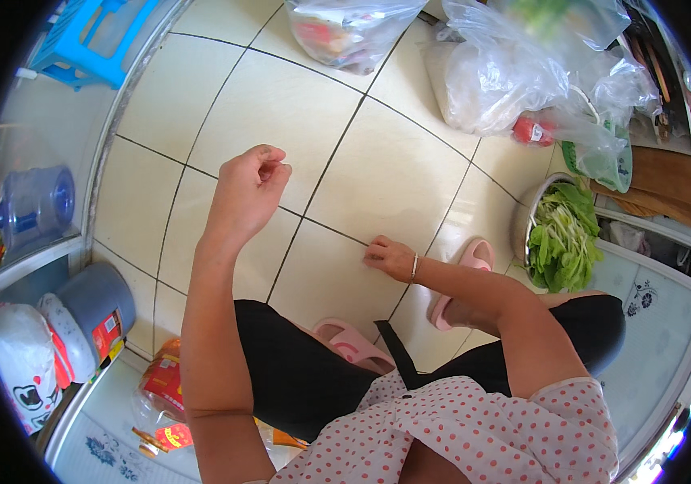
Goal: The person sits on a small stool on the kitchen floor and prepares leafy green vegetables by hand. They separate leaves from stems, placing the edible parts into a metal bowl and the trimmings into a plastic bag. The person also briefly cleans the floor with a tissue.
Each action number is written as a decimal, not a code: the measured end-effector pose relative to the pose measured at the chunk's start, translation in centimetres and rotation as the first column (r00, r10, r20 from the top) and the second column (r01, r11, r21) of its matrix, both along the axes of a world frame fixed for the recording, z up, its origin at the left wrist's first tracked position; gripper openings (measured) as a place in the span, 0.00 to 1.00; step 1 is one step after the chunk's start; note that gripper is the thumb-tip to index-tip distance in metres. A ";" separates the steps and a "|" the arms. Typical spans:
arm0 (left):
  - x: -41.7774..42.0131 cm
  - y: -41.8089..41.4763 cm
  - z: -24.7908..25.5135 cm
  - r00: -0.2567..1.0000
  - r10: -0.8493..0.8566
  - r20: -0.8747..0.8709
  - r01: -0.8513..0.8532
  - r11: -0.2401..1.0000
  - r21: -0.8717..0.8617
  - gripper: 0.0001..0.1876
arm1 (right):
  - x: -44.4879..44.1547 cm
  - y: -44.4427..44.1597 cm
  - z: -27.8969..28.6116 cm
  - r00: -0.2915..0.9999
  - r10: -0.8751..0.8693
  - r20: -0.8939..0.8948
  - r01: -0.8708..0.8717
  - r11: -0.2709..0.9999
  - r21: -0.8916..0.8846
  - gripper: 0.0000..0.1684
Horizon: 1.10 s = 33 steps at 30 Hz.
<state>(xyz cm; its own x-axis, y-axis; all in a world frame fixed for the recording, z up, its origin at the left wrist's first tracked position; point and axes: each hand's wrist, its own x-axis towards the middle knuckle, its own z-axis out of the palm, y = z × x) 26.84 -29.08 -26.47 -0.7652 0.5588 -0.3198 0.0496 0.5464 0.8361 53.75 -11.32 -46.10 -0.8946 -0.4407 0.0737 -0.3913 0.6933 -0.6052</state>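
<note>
My left hand (256,184) is raised over the tiled floor (406,145), its fingers curled in towards the thumb. Nothing shows inside that curl. Closer to my body, between my knees, my right hand (389,259) hangs palm down with bent fingers; its palm and fingertips are hidden, so I cannot tell whether it holds anything or touches the floor. A bracelet (415,266) circles the right wrist. Beyond that arm, a metal basin (522,233) heaped with leafy green vegetables (566,239) stands by the cabinet.
Filled plastic bags (490,78) cover the far right floor, with another bag (354,33) at the top. A blue plastic stool (94,45), a water jug (37,202) and a grey bucket (97,302) are on the left. A large bottle (161,381) stands beside my left arm.
</note>
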 end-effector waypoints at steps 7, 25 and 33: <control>0.2 0.2 -0.3 0.999 -0.041 -0.023 0.041 0.999 -0.003 0.12 | -2.6 4.6 -1.2 0.761 -0.643 0.086 0.646 0.763 -0.019 0.02; 0.2 4.1 -1.0 0.983 -0.184 -0.001 0.184 0.982 -0.035 0.13 | 3.9 8.2 -2.9 0.605 -0.793 -0.066 0.791 0.608 -0.063 0.05; 0.2 6.6 -2.1 0.977 -0.207 0.049 0.209 0.977 -0.038 0.12 | 4.4 11.3 -3.2 0.263 -0.962 -0.065 0.931 0.236 0.280 0.03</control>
